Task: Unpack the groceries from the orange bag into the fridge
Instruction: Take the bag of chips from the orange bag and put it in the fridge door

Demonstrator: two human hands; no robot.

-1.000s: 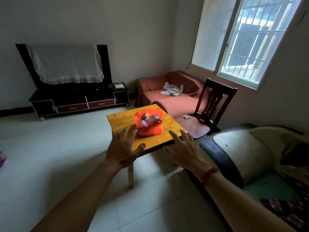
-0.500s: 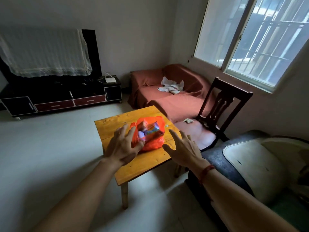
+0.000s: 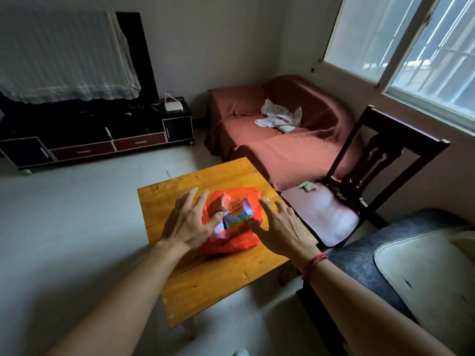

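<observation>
Both hands had closed in on the orange bag [image 3: 232, 242] vs 1 s ago, when they hung short of it. On my feed the L hand [image 3: 189, 223] was spread, thumb tip over the bag's left rim; contact I couldn't confirm. R hand [image 3: 282, 228] likewise spread, just beside the bag's right side, holding nothing. Bag sat on the wooden table [image 3: 218, 283], mouth open, colourful packets [image 3: 237, 214] showing inside. Farther off: dark chair [image 3: 318, 214] w/ pink seat, then rust-covered sofa [image 3: 282, 155].

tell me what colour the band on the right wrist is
Red. The band shows best in the head view, the only one here.
</observation>
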